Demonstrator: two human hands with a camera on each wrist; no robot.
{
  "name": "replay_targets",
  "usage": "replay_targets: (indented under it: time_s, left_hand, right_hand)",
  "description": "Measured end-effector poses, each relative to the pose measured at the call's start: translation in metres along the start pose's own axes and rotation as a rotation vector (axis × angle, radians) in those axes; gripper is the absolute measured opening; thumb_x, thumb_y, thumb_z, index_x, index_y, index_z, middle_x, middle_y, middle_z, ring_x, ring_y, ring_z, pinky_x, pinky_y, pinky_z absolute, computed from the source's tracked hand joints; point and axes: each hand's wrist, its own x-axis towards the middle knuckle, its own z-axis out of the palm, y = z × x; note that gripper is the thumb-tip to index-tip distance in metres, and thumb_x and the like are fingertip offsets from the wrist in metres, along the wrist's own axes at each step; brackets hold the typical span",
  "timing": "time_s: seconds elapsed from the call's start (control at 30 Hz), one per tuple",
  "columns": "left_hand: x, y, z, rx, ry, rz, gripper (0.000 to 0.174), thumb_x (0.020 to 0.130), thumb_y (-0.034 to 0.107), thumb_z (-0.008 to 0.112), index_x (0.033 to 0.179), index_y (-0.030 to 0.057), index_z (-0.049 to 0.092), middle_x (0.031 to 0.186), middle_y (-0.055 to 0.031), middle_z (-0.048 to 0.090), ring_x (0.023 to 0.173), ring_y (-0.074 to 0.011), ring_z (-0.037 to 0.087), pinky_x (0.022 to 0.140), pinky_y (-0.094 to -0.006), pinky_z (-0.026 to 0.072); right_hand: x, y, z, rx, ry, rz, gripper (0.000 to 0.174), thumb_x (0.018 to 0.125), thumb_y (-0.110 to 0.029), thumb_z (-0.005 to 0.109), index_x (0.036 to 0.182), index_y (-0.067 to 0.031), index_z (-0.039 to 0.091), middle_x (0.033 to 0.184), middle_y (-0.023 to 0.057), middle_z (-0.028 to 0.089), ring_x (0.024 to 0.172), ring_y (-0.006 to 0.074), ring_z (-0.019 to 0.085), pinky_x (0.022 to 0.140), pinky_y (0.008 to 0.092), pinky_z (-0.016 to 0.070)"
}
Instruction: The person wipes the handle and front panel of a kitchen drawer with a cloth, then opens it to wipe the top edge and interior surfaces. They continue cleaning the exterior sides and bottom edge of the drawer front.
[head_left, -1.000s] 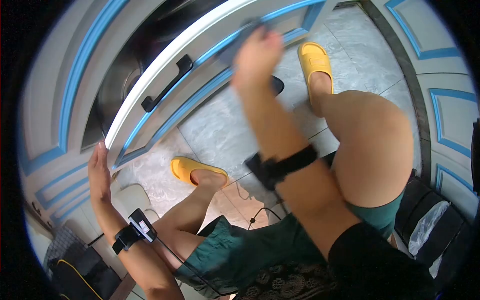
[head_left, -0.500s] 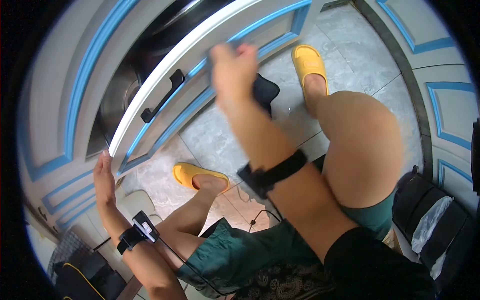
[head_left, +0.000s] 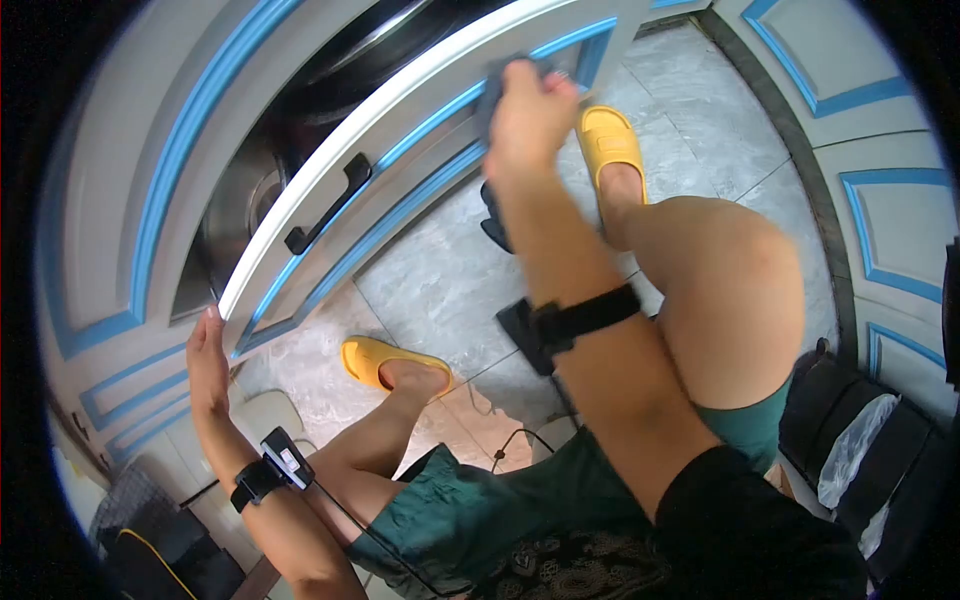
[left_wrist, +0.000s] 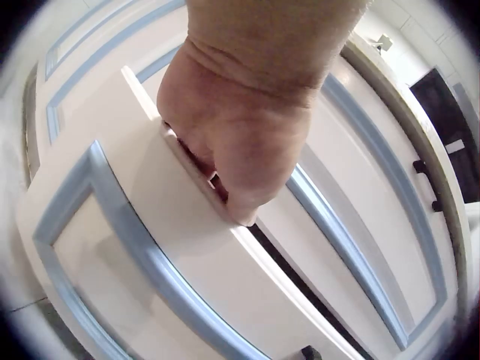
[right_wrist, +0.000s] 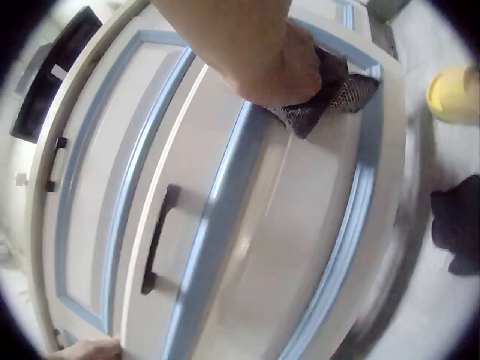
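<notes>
A white drawer front with blue trim [head_left: 405,140] stands pulled out, its black handle [head_left: 330,205] on the outer face. The left hand [head_left: 208,365] grips the drawer's near end; in the left wrist view the hand [left_wrist: 232,142] has its fingers over the top edge. Against the panel's far part, the right hand [head_left: 530,125] holds a dark grey cloth [head_left: 490,95]. In the right wrist view the cloth [right_wrist: 330,94] lies bunched under the right hand [right_wrist: 281,75], touching the panel near the blue trim.
Metal cookware [head_left: 262,195] shows inside the drawer. Two yellow slippers [head_left: 612,145] are on the feet over grey floor tiles. A dark object [head_left: 494,220] lies on the floor below the right hand. Black bags [head_left: 835,430] stand at the right.
The right hand with the cloth moved left along the panel, then back right toward its far end. The left hand has stayed at the drawer's near end.
</notes>
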Motion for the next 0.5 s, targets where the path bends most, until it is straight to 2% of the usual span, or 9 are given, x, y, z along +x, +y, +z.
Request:
replay_targets:
  time_s: [0.03, 0.07, 0.1, 0.13, 0.23, 0.27, 0.33, 0.4, 0.5]
  left_hand:
    - [0.0, 0.0, 0.002, -0.013, 0.018, 0.0, 0.052, 0.099, 0.041, 0.047, 0.123, -0.0037, 0.058, 0.11, -0.0054, 0.06, 0.106, -0.0151, 0.049, 0.098, -0.0288, 0.0341]
    - [0.001, -0.002, 0.002, -0.017, 0.023, 0.001, 0.052, 0.099, 0.041, 0.047, 0.123, -0.0035, 0.058, 0.11, -0.0054, 0.06, 0.106, -0.015, 0.049, 0.098, -0.0287, 0.034]
    - [0.002, -0.005, 0.002, -0.021, 0.028, 0.003, 0.052, 0.099, 0.041, 0.047, 0.123, -0.0034, 0.058, 0.11, -0.0053, 0.06, 0.106, -0.0148, 0.049, 0.098, -0.0287, 0.034]
    - [0.004, -0.006, 0.002, -0.023, 0.033, 0.001, 0.051, 0.099, 0.041, 0.047, 0.123, -0.0032, 0.058, 0.11, -0.0053, 0.06, 0.106, -0.0146, 0.049, 0.099, -0.0286, 0.0339]
    - [0.003, -0.004, -0.002, 0.018, -0.031, -0.022, 0.052, 0.099, 0.042, 0.048, 0.123, -0.0032, 0.058, 0.11, -0.0049, 0.06, 0.107, -0.0142, 0.049, 0.099, -0.0284, 0.0334]
    - [0.001, -0.005, -0.003, 0.026, -0.049, -0.034, 0.052, 0.098, 0.042, 0.048, 0.123, -0.0032, 0.058, 0.11, -0.0047, 0.06, 0.107, -0.0142, 0.049, 0.1, -0.0283, 0.0331]
    - [0.002, -0.001, -0.005, 0.043, -0.086, -0.049, 0.053, 0.098, 0.043, 0.048, 0.123, -0.0032, 0.058, 0.109, -0.0043, 0.06, 0.107, -0.014, 0.048, 0.1, -0.0281, 0.0325]
    - [-0.004, 0.005, -0.002, 0.035, -0.073, -0.026, 0.054, 0.098, 0.044, 0.048, 0.121, -0.0034, 0.059, 0.107, -0.0039, 0.06, 0.105, -0.0137, 0.048, 0.1, -0.0282, 0.0328]
    - [-0.005, 0.003, -0.001, 0.01, -0.064, -0.011, 0.053, 0.098, 0.044, 0.048, 0.12, -0.0036, 0.06, 0.105, -0.0033, 0.06, 0.102, -0.0134, 0.048, 0.098, -0.0286, 0.0336]
  right_hand:
    - [-0.008, 0.009, 0.003, -0.02, 0.025, -0.016, 0.038, 0.077, -0.011, 0.066, 0.105, 0.0011, 0.043, 0.096, 0.0117, 0.055, 0.087, 0.0167, 0.053, 0.078, 0.0302, 0.0459]
    - [-0.025, 0.015, 0.001, -0.073, -0.049, 0.035, 0.038, 0.079, -0.011, 0.067, 0.105, 0.0005, 0.043, 0.097, 0.0105, 0.055, 0.09, 0.0161, 0.052, 0.081, 0.0298, 0.045]
    - [-0.045, 0.019, 0.001, 0.037, -0.074, 0.093, 0.035, 0.08, -0.012, 0.067, 0.103, -0.0005, 0.043, 0.094, 0.0088, 0.056, 0.087, 0.0162, 0.053, 0.08, 0.0301, 0.0458]
    - [-0.056, 0.021, -0.003, 0.156, -0.115, 0.233, 0.034, 0.082, -0.012, 0.067, 0.103, -0.0021, 0.043, 0.092, 0.0084, 0.057, 0.086, 0.0154, 0.055, 0.078, 0.0298, 0.0468]
    - [-0.045, 0.021, -0.027, 0.164, -0.085, 0.435, 0.032, 0.084, -0.011, 0.067, 0.105, -0.0047, 0.043, 0.097, 0.0064, 0.057, 0.087, 0.0151, 0.055, 0.081, 0.0296, 0.0446]
    - [-0.037, 0.027, -0.035, 0.301, -0.151, 0.468, 0.024, 0.091, -0.014, 0.061, 0.109, -0.0064, 0.046, 0.102, 0.0057, 0.058, 0.094, 0.0176, 0.058, 0.087, 0.0318, 0.0462]
    - [-0.029, 0.024, -0.04, 0.409, -0.237, 0.495, 0.021, 0.095, -0.016, 0.055, 0.113, -0.0073, 0.049, 0.104, 0.0045, 0.059, 0.098, 0.0171, 0.058, 0.091, 0.0329, 0.0457]
    - [-0.029, 0.02, -0.036, 0.396, -0.253, 0.505, 0.026, 0.099, -0.025, 0.046, 0.118, -0.009, 0.053, 0.108, 0.0024, 0.06, 0.101, 0.0164, 0.058, 0.094, 0.0345, 0.0454]
    - [-0.029, 0.019, -0.04, 0.644, -0.29, 0.643, 0.029, 0.098, -0.03, 0.047, 0.114, -0.0086, 0.057, 0.106, 0.0035, 0.06, 0.099, 0.0168, 0.057, 0.089, 0.0352, 0.047]
